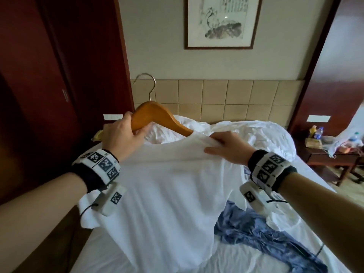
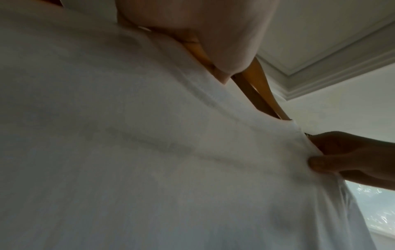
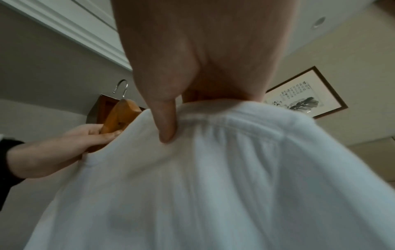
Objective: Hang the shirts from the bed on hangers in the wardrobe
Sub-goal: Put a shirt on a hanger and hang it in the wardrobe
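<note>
A white shirt [image 1: 167, 186] hangs in the air above the bed, half threaded onto a wooden hanger [image 1: 155, 115] with a metal hook [image 1: 146, 83]. The hanger's right arm goes into the collar opening and is hidden under the cloth. My left hand [image 1: 126, 133] grips the hanger's bare left arm, fingers curled round the wood. My right hand [image 1: 224, 145] pinches the shirt's right shoulder by the collar, thumb pressed on the fabric [image 3: 166, 128]. In the left wrist view the hanger [image 2: 262, 88] slips under the collar of the shirt [image 2: 149, 152]. A blue shirt [image 1: 262, 231] lies crumpled on the bed.
The bed [image 1: 246, 259] has a white sheet and a bunched white duvet [image 1: 262, 134] by the tiled headboard. A dark red wardrobe [image 1: 49, 75] stands at the left. At the right a bedside table [image 1: 325, 154] carries bottles and clutter. A framed picture [image 1: 220, 22] hangs on the wall.
</note>
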### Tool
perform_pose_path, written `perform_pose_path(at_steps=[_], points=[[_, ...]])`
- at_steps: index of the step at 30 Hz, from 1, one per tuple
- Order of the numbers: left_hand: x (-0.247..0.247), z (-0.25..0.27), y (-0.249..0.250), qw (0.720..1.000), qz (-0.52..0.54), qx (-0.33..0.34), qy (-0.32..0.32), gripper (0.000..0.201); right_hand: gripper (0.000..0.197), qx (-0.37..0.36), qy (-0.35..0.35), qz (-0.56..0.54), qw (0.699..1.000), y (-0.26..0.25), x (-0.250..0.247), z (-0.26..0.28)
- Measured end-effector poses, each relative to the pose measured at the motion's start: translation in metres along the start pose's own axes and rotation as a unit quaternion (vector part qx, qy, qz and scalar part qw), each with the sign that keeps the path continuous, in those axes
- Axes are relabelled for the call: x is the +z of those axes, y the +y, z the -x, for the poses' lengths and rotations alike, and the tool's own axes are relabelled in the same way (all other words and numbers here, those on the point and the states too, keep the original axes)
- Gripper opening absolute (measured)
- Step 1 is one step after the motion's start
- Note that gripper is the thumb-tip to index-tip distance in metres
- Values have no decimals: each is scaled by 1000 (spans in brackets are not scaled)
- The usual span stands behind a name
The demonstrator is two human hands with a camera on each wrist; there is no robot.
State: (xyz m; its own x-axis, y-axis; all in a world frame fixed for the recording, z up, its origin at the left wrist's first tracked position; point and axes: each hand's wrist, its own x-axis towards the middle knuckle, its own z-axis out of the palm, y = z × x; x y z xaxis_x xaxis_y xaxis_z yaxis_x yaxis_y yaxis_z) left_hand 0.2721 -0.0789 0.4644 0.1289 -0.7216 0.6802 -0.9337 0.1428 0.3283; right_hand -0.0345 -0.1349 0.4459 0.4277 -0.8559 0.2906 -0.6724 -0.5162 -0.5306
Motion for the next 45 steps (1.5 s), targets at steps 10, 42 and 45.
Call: perform_pose_path(at_steps=[10,42,45], points=[[-24,-6,-23,992,30,-123,-8,42,13,90,-18,-6,996,36,17,22],[21,4,11,997,-3,-31,-65,40,79,-75,82,57,992,-101,44,-59],[31,2,6,998,6,-33,-49,37,75,-58,70,64,994,-113,48,-68]])
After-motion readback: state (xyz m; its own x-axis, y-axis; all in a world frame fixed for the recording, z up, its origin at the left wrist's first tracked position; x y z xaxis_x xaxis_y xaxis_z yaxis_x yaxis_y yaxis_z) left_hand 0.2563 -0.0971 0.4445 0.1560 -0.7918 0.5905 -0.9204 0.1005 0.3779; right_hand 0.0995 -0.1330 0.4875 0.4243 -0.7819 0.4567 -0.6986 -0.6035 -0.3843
